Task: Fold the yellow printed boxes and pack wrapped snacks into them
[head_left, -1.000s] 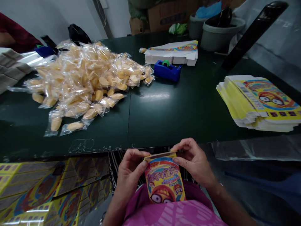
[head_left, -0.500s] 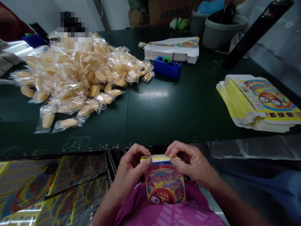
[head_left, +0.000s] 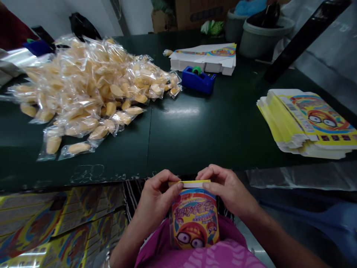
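Note:
A colourful cardboard box, printed with a cartoon face in glasses, stands in my lap against the purple clothing. My left hand pinches the left end of its top edge, thumb in front and fingers behind. At the right end of the same edge, my right hand has its thumb pressed on the flap and its fingers curled behind. The white and yellow top flap shows between the two thumbs. What is inside the box is hidden.
On the green table lies a heap of wrapped tan pieces. A blue tape dispenser, a white carton stack and flat yellow cartons lie beyond. Printed boxes fill the lower left; buckets stand behind.
The box's top flap has folded to a flatter, straighter edge between my thumbs. More of the box front shows. Both hands keep their hold at its corners.

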{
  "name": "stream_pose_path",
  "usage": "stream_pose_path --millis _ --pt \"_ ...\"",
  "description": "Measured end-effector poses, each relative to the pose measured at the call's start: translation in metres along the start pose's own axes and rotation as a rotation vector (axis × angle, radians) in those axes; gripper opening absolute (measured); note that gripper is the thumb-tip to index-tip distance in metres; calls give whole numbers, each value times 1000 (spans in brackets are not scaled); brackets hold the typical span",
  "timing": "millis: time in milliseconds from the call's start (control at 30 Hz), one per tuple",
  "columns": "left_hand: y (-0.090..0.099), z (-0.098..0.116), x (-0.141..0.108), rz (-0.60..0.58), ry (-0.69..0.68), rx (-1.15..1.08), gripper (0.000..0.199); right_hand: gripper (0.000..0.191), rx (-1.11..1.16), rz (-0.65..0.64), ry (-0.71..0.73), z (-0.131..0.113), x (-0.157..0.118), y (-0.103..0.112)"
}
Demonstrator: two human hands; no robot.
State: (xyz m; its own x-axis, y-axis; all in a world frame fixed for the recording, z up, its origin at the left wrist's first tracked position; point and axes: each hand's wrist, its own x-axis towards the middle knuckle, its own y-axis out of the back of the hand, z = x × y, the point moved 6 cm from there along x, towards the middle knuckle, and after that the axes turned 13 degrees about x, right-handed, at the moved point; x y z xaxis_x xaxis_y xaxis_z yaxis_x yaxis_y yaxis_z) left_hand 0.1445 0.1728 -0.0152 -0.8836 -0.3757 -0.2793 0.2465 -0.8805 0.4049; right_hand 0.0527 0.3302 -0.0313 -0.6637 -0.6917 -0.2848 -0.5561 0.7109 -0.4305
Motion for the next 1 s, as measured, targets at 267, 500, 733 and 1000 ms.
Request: stream_pose_path --millis 267,500,733,1000 --pt "6 6 -9 120 -189 285 18 14 -25 12 -82 4 14 5" --pt "6 -9 5 -78 -4 145 28 10 -141 18 -13 3 7 -6" --pt "-4 -13 -24 86 -109 221 31 12 -274 61 84 -7 -10 4" --pt "-10 -29 -35 254 -108 185 27 16 -519 47 212 -15 -25 2"
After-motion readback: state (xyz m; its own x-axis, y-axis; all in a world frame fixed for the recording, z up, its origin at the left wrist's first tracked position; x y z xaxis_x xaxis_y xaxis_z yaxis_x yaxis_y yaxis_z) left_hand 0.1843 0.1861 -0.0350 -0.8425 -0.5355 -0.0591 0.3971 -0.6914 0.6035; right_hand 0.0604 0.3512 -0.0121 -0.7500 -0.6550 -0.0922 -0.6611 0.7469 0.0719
